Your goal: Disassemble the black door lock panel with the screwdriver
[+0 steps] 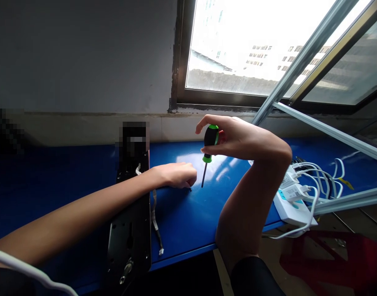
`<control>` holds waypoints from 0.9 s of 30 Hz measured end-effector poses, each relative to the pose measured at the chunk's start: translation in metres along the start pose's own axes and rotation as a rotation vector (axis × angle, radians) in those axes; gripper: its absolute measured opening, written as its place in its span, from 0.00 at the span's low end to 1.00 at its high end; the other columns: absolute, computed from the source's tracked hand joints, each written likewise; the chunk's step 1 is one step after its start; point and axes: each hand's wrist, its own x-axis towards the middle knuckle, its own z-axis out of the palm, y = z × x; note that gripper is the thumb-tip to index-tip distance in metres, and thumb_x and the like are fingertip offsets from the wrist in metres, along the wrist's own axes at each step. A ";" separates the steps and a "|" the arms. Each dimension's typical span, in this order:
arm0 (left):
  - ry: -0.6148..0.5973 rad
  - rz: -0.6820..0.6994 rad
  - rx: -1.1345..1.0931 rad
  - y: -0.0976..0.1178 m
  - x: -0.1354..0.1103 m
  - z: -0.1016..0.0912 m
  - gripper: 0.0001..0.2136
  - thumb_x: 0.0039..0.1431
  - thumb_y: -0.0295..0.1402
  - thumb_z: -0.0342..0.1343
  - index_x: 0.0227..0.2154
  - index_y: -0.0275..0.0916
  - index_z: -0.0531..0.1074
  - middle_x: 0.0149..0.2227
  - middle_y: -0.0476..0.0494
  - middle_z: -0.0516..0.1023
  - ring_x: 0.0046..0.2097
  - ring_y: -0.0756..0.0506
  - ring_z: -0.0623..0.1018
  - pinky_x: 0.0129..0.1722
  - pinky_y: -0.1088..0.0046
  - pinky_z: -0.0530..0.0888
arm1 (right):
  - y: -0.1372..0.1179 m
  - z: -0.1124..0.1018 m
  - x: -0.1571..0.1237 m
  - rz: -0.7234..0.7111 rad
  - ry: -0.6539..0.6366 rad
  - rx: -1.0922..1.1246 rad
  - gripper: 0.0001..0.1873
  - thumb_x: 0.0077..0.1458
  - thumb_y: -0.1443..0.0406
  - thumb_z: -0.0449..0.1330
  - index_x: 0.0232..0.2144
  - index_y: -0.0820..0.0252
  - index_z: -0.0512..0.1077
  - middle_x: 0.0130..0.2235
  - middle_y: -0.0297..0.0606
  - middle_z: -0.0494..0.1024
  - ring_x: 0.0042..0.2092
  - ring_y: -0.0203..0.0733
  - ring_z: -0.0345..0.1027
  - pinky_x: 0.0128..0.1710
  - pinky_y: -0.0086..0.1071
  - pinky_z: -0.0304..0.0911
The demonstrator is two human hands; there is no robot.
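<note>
My right hand (234, 135) holds a screwdriver (211, 137) by its black and green handle, above the blue tabletop. The metal shaft tilts slightly, its tip pointing down and a little left. To the left of that tip, my left hand (180, 174) is closed low over the table, fingers curled under. A tiny dark piece (190, 189) shows right at those fingertips, too small to name. Under my left forearm lies a long black metal panel (131, 238) with holes and a metal stud. A cable with a white connector (161, 251) hangs out beside the panel's right edge.
The blue table (182, 230) runs along a wall below a window (238, 49). On the right, a white power strip (292, 205) carries plugs and tangled white cables. Metal frame bars (330, 129) cross that side. A white cable (31, 269) passes at lower left.
</note>
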 end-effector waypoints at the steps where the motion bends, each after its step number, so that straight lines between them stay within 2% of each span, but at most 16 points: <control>1: 0.002 0.001 -0.002 0.000 0.001 0.000 0.07 0.56 0.25 0.59 0.30 0.40 0.81 0.31 0.47 0.80 0.29 0.48 0.72 0.27 0.72 0.63 | 0.000 0.000 0.000 0.006 0.005 -0.003 0.20 0.51 0.68 0.70 0.47 0.51 0.74 0.29 0.28 0.80 0.29 0.37 0.75 0.24 0.30 0.66; 8: -0.033 0.023 -0.018 0.005 0.005 -0.001 0.09 0.55 0.23 0.59 0.35 0.40 0.82 0.35 0.47 0.82 0.33 0.47 0.75 0.28 0.74 0.65 | -0.003 -0.001 -0.004 0.010 0.005 0.002 0.21 0.51 0.68 0.70 0.47 0.51 0.73 0.29 0.29 0.79 0.29 0.38 0.74 0.25 0.31 0.66; 13: -0.046 0.058 -0.011 0.007 0.005 -0.003 0.10 0.55 0.20 0.59 0.33 0.40 0.82 0.33 0.48 0.82 0.34 0.48 0.76 0.30 0.75 0.65 | -0.003 -0.002 -0.007 0.013 0.024 0.009 0.20 0.51 0.69 0.69 0.47 0.52 0.73 0.29 0.28 0.78 0.29 0.36 0.73 0.26 0.30 0.65; 18: -0.028 0.087 -0.002 0.010 0.005 -0.004 0.09 0.54 0.19 0.58 0.29 0.39 0.81 0.30 0.50 0.80 0.31 0.49 0.74 0.29 0.75 0.64 | -0.004 -0.004 -0.008 0.047 -0.010 0.007 0.20 0.52 0.67 0.68 0.48 0.51 0.72 0.29 0.26 0.77 0.29 0.35 0.72 0.27 0.28 0.65; 22: -0.010 0.093 0.022 0.013 0.007 -0.003 0.10 0.52 0.18 0.57 0.26 0.37 0.79 0.28 0.50 0.78 0.28 0.50 0.69 0.26 0.74 0.60 | -0.005 -0.005 -0.010 0.051 0.001 -0.004 0.20 0.52 0.67 0.68 0.48 0.52 0.72 0.30 0.27 0.78 0.30 0.35 0.71 0.27 0.29 0.64; 27: -0.009 0.090 0.091 0.016 0.008 -0.005 0.12 0.47 0.15 0.55 0.17 0.37 0.70 0.19 0.52 0.65 0.22 0.51 0.56 0.23 0.70 0.54 | -0.003 -0.004 -0.010 0.050 0.004 0.016 0.20 0.52 0.68 0.69 0.48 0.52 0.72 0.28 0.27 0.78 0.28 0.35 0.73 0.28 0.30 0.65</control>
